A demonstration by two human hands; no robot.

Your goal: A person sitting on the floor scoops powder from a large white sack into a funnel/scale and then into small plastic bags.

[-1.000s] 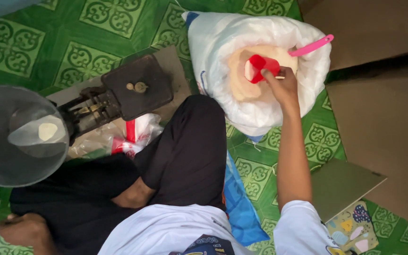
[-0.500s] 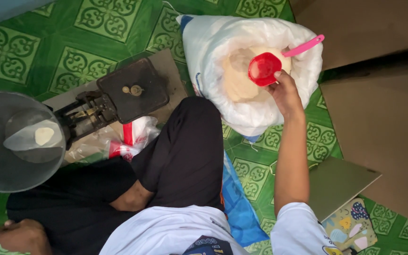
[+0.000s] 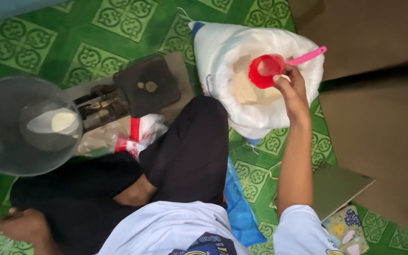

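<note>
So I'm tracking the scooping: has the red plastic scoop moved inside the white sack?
Yes. The red plastic scoop tipped mouth-up and rose from the powder, staying over the white sack.

Dim, soft light; slight motion blur

red scoop (image 3: 265, 71) | round plastic cup, pink handle (image 3: 308, 56) pointing up-right | tilted, mouth facing camera, a little pale powder inside | held over open white sack (image 3: 223, 52) | sack on green patterned floor, top rolled down, pale flour-like powder (image 3: 249, 92) within, just beside black-clad knee
</note>
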